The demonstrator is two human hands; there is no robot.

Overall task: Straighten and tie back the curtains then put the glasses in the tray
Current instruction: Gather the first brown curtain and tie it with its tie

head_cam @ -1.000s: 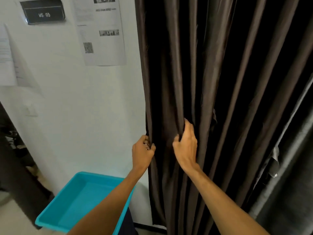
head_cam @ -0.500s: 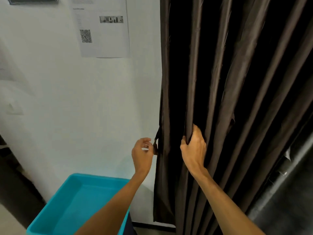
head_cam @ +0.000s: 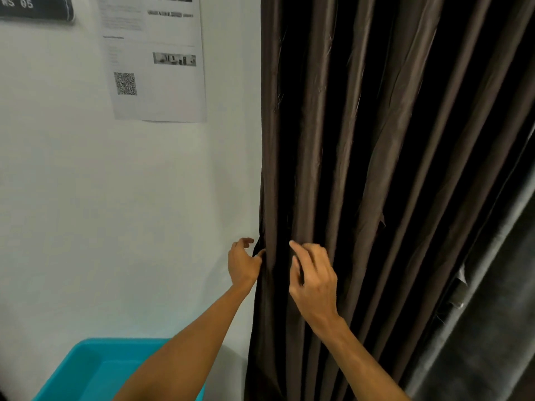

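Observation:
A dark brown pleated curtain [head_cam: 376, 140] hangs down the right half of the head view. At the curtain's left edge my left hand [head_cam: 242, 264] pinches the fabric between thumb and curled fingers. A little to the right, my right hand [head_cam: 314, 280] lies on the front folds, its bent fingers and thumb around one pleat. Low on the left stands a teal tray [head_cam: 92, 369], partly hidden behind my left forearm. No glasses are in view.
A white wall [head_cam: 130, 212] fills the left side, with a printed sheet bearing a QR code [head_cam: 156, 59] and a black sign [head_cam: 34, 7] at the top. Grey fabric [head_cam: 492, 314] hangs to the right of the brown curtain.
My right hand has let go of its earlier pleat and shifted left to folds nearer the curtain's edge. My left hand stays at the edge, fingers more spread.

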